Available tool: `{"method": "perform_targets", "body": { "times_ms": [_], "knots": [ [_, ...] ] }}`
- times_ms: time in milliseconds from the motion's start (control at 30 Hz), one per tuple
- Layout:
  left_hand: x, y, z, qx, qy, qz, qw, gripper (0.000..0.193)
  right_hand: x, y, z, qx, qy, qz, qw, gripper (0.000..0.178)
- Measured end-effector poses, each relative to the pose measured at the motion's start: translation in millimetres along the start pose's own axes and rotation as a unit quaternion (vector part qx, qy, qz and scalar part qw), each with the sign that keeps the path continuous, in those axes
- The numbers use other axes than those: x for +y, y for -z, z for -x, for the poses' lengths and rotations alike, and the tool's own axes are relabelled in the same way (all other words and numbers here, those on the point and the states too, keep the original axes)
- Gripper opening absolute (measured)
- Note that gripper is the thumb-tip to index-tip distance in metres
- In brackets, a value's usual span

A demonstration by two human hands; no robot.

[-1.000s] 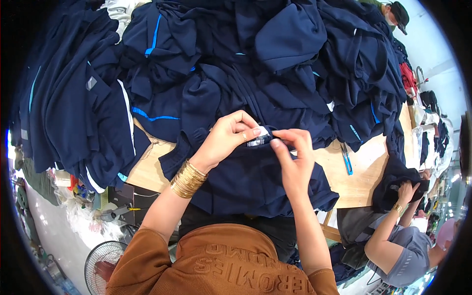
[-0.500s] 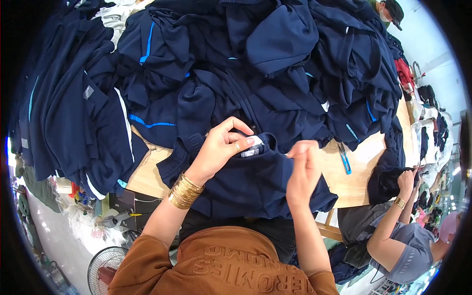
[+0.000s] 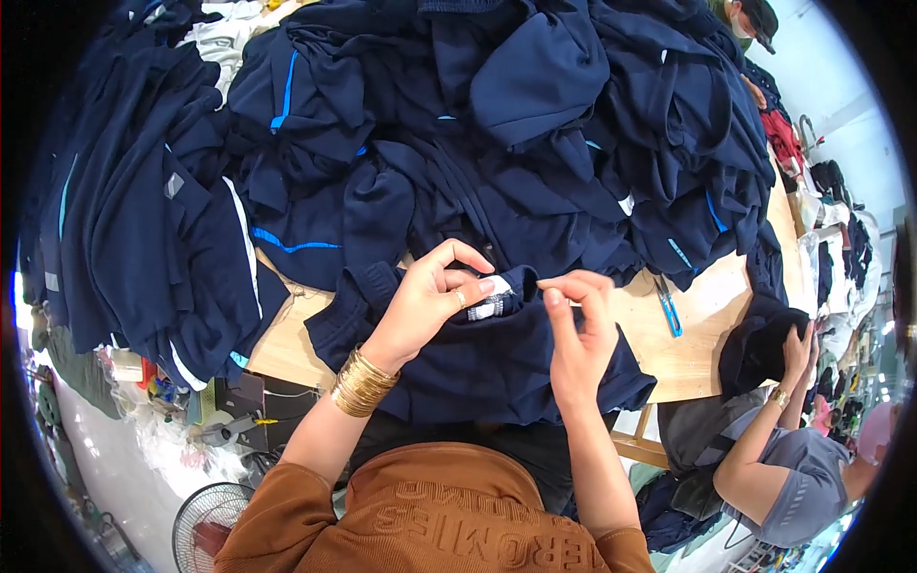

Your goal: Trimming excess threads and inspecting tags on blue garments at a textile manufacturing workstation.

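Observation:
A navy garment [image 3: 458, 368] lies bunched at the table's front edge, its opening turned up and showing a white label [image 3: 489, 304] inside. My left hand [image 3: 432, 301], with gold bangles at the wrist, is closed on the rim of that opening, thumb over the label. Just right of the rim, my right hand [image 3: 583, 334] is raised with thumb and forefinger close together. Whatever lies between those fingertips is too small to make out.
A big heap of navy garments [image 3: 382, 201] with blue and white trim covers the table [image 3: 712, 315]. Blue thread snips [image 3: 669, 307] lie to the right. A co-worker [image 3: 793, 458] handles dark cloth [image 3: 759, 349] at the right. A fan [image 3: 205, 525] stands at lower left.
My right hand has come left to the rim of the garment's opening, its fingers now turned toward it. My left hand keeps its grip. The co-worker's hands have shifted on the dark cloth.

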State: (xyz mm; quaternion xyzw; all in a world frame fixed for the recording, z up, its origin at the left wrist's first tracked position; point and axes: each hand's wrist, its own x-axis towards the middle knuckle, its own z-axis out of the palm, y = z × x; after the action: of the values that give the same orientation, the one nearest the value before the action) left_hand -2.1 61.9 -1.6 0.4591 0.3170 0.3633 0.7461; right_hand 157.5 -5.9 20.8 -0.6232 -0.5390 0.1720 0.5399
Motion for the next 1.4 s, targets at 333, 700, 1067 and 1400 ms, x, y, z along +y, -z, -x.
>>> {"method": "perform_targets", "body": {
  "times_ms": [333, 700, 1067, 1400],
  "knots": [
    [5, -5, 3, -0.029, -0.002, 0.026, 0.999, 0.025, -3, -3, 9, -0.049, 0.119, 0.091, 0.987, 0.023],
    [6, -12, 5, -0.037, 0.005, 0.015, 0.999, 0.025, -3, 1, 11, -0.033, 0.077, 0.057, 0.995, 0.018],
    [5, -18, 6, -0.043, -0.007, 0.007, 0.999, 0.023, -3, 4, 12, -0.054, -0.093, -0.149, 0.983, 0.006],
    [7, -20, 5, -0.036, -0.025, -0.030, 0.999, 0.023, -1, 11, 11, -0.028, -0.041, -0.035, 0.998, 0.007]
  ]
}}
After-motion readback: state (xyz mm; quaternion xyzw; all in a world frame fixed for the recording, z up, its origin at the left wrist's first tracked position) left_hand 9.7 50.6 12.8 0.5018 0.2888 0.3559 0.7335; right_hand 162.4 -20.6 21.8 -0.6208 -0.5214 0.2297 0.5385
